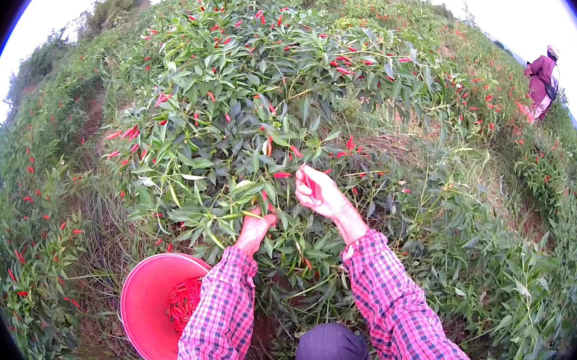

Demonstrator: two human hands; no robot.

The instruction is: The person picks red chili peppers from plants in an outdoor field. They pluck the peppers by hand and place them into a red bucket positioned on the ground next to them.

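Observation:
My right hand [321, 193] is raised in front of the chili plant [255, 88], its fingers curled around what looks like a red chili pepper. Lower and to the left, my left hand [255, 230] reaches into the leaves at a stem. Leaves and a green chili pepper [233, 216] partly cover its fingers, so its grip is unclear. One red chili pepper [282, 175] hangs just left of the right fingertips. Below my left forearm stands a red plastic bucket [144, 301], partly hidden by the sleeve. Picked red chilies [184, 302] lie inside it.
My knee [332, 358] in dark cloth juts up at the bottom. Ripe chilies [341, 65] dot the bushes above. Dry grass [391, 143] covers the ground behind the near plant. Another person [541, 84] stands among the rows at the far right.

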